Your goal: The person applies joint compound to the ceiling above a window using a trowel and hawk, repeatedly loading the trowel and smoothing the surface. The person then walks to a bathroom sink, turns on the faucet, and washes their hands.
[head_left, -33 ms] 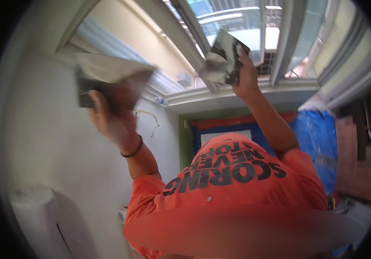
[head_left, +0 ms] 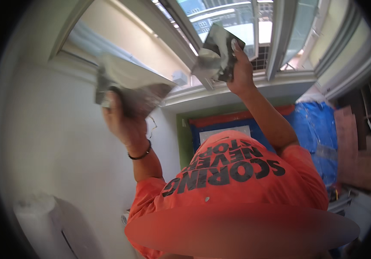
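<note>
My left hand (head_left: pixel 126 123), with a dark band on its wrist, is closed round a plastering trowel (head_left: pixel 127 77). Pale plaster covers much of its wide blade, which is blurred by motion. Farther right, my right hand (head_left: pixel 243 74) grips a dark, flat rectangular putty blade (head_left: pixel 225 39) by its side edge, thumb on the face. A pale lump of plaster (head_left: pixel 207 60) sticks to its left side. Both tools are raised in front of the window, apart from each other. My fingers behind each tool are hidden.
A framed window (head_left: pixel 276 43) with open panes stands ahead, above a sill (head_left: pixel 237 88). At the left is a pale wall (head_left: pixel 73 146) with a loose wire (head_left: pixel 153 123) coming out. Blue sheeting (head_left: pixel 317 138) and brown boards (head_left: pixel 347 142) lie at the right.
My left hand has swung the trowel to the right, nearer the putty blade. My right hand keeps its grip and has barely moved.
</note>
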`<state>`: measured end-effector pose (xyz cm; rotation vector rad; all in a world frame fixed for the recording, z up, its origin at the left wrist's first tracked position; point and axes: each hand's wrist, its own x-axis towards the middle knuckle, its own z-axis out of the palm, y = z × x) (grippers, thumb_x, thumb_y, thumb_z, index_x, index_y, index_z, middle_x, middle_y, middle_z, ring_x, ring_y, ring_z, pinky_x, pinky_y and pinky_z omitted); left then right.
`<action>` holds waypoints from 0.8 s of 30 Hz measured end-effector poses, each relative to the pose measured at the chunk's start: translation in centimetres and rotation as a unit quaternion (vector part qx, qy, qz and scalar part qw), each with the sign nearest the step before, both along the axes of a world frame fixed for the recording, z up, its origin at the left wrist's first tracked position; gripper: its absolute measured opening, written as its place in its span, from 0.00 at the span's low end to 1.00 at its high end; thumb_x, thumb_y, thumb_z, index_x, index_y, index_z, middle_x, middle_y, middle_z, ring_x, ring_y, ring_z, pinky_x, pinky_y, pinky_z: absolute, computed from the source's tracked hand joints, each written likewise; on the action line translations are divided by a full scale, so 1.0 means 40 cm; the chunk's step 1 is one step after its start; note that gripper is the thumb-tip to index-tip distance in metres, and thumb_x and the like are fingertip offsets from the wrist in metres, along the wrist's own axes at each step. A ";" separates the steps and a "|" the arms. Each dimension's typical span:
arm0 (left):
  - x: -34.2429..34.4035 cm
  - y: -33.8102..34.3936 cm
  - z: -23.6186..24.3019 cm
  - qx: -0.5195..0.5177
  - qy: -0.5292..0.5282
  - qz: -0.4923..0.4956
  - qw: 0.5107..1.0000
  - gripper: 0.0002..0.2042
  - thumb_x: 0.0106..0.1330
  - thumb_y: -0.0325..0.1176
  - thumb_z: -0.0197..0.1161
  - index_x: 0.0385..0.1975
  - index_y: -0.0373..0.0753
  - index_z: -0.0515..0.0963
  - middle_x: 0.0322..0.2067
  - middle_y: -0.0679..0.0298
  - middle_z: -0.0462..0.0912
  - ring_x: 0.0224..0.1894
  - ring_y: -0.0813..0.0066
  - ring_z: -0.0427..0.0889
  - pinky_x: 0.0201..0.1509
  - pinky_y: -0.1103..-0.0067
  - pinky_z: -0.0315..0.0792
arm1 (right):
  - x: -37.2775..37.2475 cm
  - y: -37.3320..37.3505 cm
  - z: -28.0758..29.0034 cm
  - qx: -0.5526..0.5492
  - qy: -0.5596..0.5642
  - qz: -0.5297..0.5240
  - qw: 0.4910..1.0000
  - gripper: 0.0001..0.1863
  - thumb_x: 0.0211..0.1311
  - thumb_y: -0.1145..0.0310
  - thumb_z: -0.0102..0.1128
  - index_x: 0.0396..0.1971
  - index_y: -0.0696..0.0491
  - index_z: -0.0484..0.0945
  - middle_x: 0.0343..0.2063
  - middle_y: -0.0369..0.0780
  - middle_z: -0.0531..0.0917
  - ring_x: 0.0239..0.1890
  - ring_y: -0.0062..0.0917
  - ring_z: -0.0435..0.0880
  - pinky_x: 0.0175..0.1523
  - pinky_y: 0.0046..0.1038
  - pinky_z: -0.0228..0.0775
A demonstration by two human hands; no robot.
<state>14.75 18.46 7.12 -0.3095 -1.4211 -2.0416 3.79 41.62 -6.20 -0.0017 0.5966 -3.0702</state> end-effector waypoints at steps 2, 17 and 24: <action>-0.052 0.068 -0.103 -0.009 -0.113 -0.062 0.992 0.20 0.75 0.34 0.58 0.61 0.30 0.70 0.50 0.58 0.80 0.51 0.71 0.81 0.52 0.75 0.77 | 0.008 0.018 0.027 -0.018 0.009 -0.095 0.995 0.19 0.75 0.59 0.53 0.58 0.52 0.73 0.51 0.36 0.81 0.50 0.27 0.83 0.55 0.33 0.78; -0.267 0.154 -0.308 -0.017 -0.246 -0.162 0.955 0.17 0.70 0.31 0.63 0.54 0.30 0.76 0.47 0.59 0.84 0.46 0.72 0.84 0.53 0.76 0.77 | 0.052 0.035 0.033 0.583 0.088 -0.110 0.800 0.23 0.80 0.58 0.43 0.61 0.60 0.73 0.37 0.50 0.80 0.39 0.44 0.78 0.50 0.37 0.71; -0.272 0.149 -0.298 -0.124 0.047 -0.173 0.976 0.19 0.78 0.40 0.54 0.55 0.28 0.71 0.53 0.51 0.78 0.53 0.57 0.81 0.54 0.62 0.79 | 0.082 0.057 -0.069 0.270 -0.039 -0.113 0.955 0.27 0.79 0.45 0.42 0.47 0.57 0.77 0.33 0.35 0.81 0.35 0.23 0.81 0.42 0.26 0.75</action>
